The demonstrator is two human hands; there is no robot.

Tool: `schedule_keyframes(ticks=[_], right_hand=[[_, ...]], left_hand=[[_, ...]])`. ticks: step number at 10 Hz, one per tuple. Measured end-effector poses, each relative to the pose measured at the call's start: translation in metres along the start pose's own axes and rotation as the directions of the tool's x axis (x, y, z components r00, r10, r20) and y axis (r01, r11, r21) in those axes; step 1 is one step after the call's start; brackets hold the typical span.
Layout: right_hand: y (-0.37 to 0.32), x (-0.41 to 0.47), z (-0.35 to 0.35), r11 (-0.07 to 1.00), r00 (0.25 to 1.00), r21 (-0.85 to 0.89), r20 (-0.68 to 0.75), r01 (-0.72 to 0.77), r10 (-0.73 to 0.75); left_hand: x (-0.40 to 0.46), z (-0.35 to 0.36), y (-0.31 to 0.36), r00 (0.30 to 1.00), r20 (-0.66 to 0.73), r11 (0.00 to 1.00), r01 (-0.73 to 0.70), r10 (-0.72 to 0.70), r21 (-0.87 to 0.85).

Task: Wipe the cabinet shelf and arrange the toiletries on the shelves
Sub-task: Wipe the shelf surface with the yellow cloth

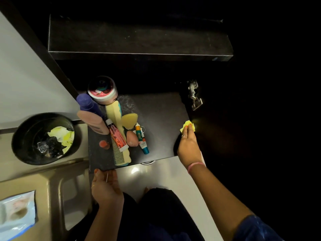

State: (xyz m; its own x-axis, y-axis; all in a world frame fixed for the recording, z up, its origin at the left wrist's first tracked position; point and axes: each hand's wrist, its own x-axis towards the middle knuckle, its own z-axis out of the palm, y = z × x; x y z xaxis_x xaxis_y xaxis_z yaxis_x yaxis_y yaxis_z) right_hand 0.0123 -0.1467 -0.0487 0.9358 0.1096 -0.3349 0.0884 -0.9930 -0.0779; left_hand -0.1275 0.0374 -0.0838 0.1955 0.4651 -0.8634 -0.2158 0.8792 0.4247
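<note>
Dark cabinet interior fills the head view, with a black lower shelf [156, 115] jutting toward the person and a second dark shelf [139, 39] above it. At the shelf's right edge the right hand [188, 145] presses a crumpled yellow wipe [186, 126], fingers curled over it. The left hand [106, 185] rests at the shelf's front left edge, fingers loosely bent, pinching a thin pale stick.

Toiletries crowd the shelf's left half. A round white jar with a red label [102, 91] sits at the back, beside a purple bottle [87, 103] and a peach-pink bottle [93, 123]. A long cream comb [117, 134] runs back to front, teeth toward the left, with a red toothpaste tube [116, 134] lying along it, white cap toward the back. Two teal-and-orange tubes [141, 138] lie roughly parallel to them.

Left of the cabinet, a round black bin [19, 134] on the floor holds crumpled yellow and dark scraps.
</note>
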Motion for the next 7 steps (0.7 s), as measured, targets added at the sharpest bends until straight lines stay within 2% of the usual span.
schedule_keyframes(ticks=[1, 2, 3, 4, 5, 6, 7], right_hand=[[0.010, -0.025, 0.017, 0.987, 0.995, 0.139, -0.050, -0.080, 0.087], [0.014, -0.032, 0.017, 0.977, 0.992, 0.192, -0.060, -0.098, 0.112], [0.022, -0.043, 0.019, 0.990, 0.999, 0.140, -0.038, -0.013, 0.019], [0.028, -0.050, 0.006, 0.993, 0.996, 0.074, 0.002, -0.090, 0.090], [0.020, -0.044, -0.028, 0.980, 0.981, -0.124, 0.096, -0.157, 0.169], [0.001, -0.016, -0.065, 0.985, 0.986, -0.115, 0.094, -0.129, 0.141], [-0.032, 0.025, -0.081, 0.996, 0.996, 0.081, -0.093, 0.026, -0.018]], left_hand=[[-0.003, 0.000, 0.003, 1.000, -0.011, 1.000, -0.005, 0.005, 0.017], [-0.009, 0.003, 0.006, 0.999, -0.035, 0.998, -0.007, 0.009, 0.066], [-0.012, 0.004, 0.008, 0.999, -0.048, 0.997, 0.017, -0.013, 0.081], [-0.013, 0.003, 0.008, 1.000, -0.028, 0.998, 0.006, -0.004, 0.067], [-0.017, 0.006, 0.009, 0.997, -0.067, 0.998, 0.030, -0.027, 0.046], [-0.019, 0.006, 0.011, 0.998, -0.060, 0.998, 0.021, -0.018, 0.057], [-0.017, 0.004, 0.011, 0.999, -0.048, 0.998, 0.028, -0.025, 0.063]])
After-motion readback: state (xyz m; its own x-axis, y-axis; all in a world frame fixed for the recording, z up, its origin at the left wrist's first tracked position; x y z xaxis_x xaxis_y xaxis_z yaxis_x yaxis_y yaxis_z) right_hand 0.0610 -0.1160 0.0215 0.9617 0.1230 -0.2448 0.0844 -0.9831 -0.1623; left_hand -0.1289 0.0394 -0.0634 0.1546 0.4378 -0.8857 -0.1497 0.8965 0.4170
